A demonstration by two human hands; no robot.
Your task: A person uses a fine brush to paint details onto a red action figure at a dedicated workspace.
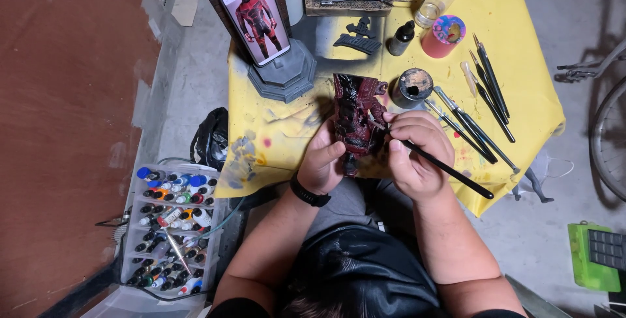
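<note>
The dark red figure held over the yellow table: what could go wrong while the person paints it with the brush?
1. The left hand grips the figure by its painted body, so wet paint may smudge under the fingers.
2. The open paint pot stands just behind the right hand; a wide move with the brush could tip it onto the yellow table.
3. The loose brushes lie near the table edge and might roll off.
</note>
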